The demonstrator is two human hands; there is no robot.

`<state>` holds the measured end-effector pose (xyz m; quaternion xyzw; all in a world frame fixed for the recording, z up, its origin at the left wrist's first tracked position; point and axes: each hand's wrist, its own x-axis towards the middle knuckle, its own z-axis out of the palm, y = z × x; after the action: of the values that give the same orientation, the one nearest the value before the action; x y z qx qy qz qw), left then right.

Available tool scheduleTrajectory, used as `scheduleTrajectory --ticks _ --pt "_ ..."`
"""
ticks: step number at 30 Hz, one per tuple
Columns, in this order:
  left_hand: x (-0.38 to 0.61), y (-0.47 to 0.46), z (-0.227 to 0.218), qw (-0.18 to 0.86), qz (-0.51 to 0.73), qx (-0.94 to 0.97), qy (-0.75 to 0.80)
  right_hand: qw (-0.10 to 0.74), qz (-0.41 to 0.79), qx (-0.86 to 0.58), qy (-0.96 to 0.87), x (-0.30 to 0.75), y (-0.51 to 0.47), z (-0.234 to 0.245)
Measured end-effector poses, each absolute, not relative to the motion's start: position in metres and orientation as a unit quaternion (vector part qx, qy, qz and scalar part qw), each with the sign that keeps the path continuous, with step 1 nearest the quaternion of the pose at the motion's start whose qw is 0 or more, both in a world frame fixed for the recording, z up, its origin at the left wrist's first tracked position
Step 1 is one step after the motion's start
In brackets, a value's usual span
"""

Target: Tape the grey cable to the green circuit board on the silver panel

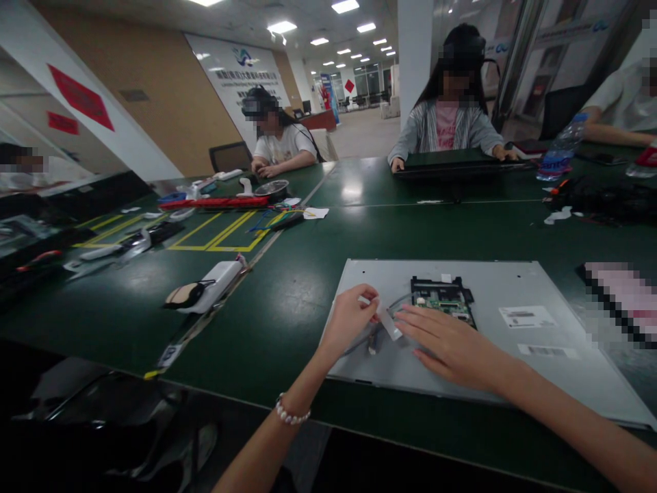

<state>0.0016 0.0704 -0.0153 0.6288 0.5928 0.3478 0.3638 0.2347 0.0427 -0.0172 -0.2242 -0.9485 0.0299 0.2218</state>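
A flat grey metal panel (493, 284), like the back of a display, lies before me on the green table. My left hand (353, 318) is closed in a pinch on the upper end of a pale strip of tape (391, 327). The strip slants down over a thin grey cable (399, 298) by the panel's left part. My right hand (452, 346) is open, fingers stretched out flat, the fingertips beside the strip's lower end. Partly behind that hand sits a green circuit board (442, 305) in a black frame. A small connector (373, 342) shows below the strip.
Beyond the panel, a person (449, 130) holds a dark flat screen (456, 170); another person (280, 137) sits farther left. A water bottle (562, 147) stands back right. Left on the table (287, 287) are a white device with a beige pad (205, 287) and several loose parts.
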Motion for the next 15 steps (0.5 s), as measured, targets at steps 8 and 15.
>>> scheduleTrajectory --ticks 8,15 --pt "0.006 0.063 -0.019 0.377 0.325 0.625 0.601 0.176 0.047 -0.21 -0.961 0.222 0.036 -0.031" --pt "0.005 0.061 -0.014 0.117 0.261 0.743 0.605 0.16 0.091 -0.211 -0.96 0.221 0.036 -0.028"
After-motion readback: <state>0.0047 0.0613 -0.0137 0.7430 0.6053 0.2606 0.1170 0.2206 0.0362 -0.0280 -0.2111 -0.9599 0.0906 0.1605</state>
